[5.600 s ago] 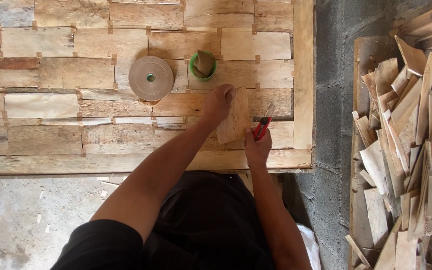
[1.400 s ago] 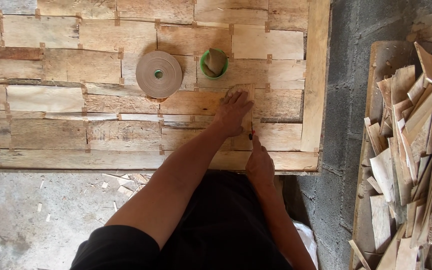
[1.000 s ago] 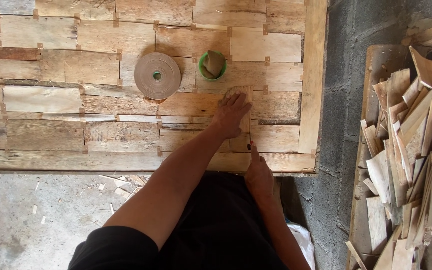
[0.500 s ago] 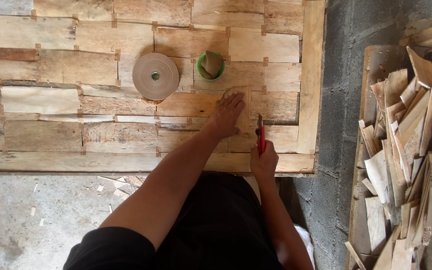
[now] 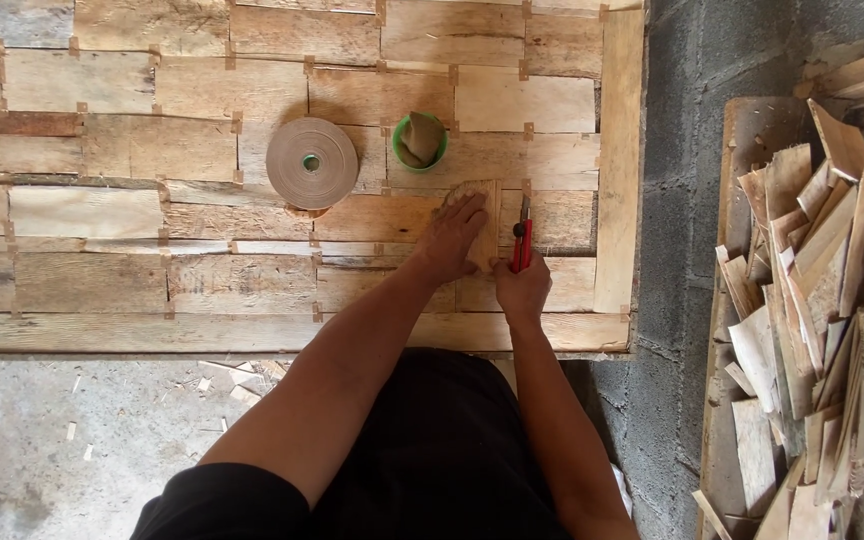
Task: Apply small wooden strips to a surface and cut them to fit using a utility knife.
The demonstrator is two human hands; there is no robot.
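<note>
**Knife set against a pinned veneer patch**

Clamped in the right hand [image 5: 522, 288], a red-handled knife [image 5: 521, 232] points away from the person, its tip at the right edge of a small veneer piece [image 5: 485, 222]. That grip is closed around the handle, thumb side up, which keeps the blade running along the piece's edge. The left hand [image 5: 452, 238] lies flat and spread on the same piece, fingers apart and gripping nothing; its weight seems meant to keep the thin wood from sliding under the blade. The piece sits on the patchwork veneer sheet [image 5: 152, 150], near that sheet's right border strip, over a seam between lighter and darker patches. Whether the blade actually touches wood is hard to tell from this height.

Just beyond the left hand stands a green cup [image 5: 419, 143] with something brownish in it, and beside that, to the left, a roll of brown tape [image 5: 312, 163] lying flat, both within reach. Well apart on the right, across the grey block floor, a heap of veneer offcuts [image 5: 812, 310] rests on a board.
</note>
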